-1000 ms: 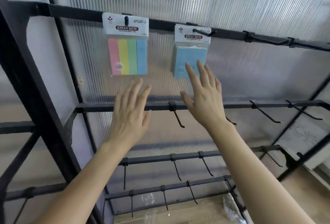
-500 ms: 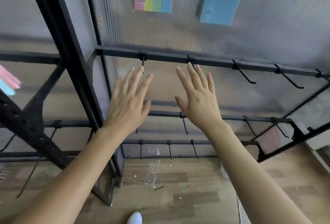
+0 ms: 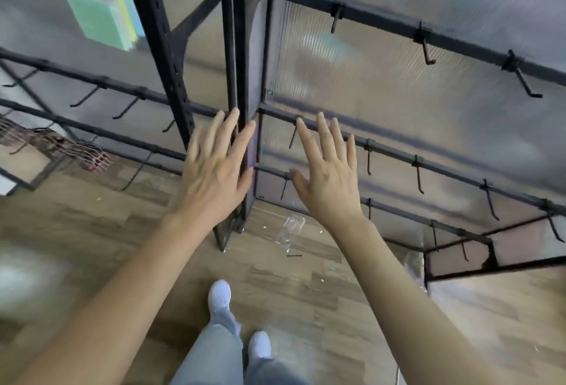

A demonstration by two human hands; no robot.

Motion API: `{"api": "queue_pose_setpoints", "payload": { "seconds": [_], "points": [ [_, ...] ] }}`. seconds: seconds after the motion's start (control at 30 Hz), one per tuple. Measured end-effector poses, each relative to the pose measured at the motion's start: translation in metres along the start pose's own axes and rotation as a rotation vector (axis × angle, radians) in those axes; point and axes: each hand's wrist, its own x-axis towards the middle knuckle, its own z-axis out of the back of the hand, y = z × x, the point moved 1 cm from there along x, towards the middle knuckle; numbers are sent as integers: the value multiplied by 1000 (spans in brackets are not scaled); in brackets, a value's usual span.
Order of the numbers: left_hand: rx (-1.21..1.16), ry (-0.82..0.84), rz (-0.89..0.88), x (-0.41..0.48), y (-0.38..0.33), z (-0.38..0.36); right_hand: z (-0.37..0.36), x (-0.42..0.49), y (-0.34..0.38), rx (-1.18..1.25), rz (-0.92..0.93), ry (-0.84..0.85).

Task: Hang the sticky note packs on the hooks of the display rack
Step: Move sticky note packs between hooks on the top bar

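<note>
Sticky note pack [image 3: 98, 13] hanging, well above left hand [image 3: 214, 170]

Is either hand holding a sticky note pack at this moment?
No, the left hand and right hand are both spread open, holding nothing.

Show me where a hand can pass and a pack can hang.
Free: the right panel between top rail and middle rail; its hooks are bare. Hooks on the left rail are bare too. Crowded: the post, where left hand and right hand hover; a pack hangs top left.
</note>
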Motion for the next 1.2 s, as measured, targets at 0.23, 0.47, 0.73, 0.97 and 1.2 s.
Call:
{"api": "queue_pose_setpoints", "payload": {
  "seconds": [0.23,0.47,0.73,0.97,1.2],
  "points": [
    [21,-20,108,-40,55,16,-19,-5,67,88,55,28],
    [-11,6,84,-70,145,38,-51,15,157,171,49,18],
    [-34,4,48,-86,251,68,-85,41,259,191,1,-21],
    [-24,-11,33,-72,305,77,-106,75,302,161,-5,-20],
    [5,-44,14,-38,338,69,-120,126,312,165,30,-82]
  ]
}}
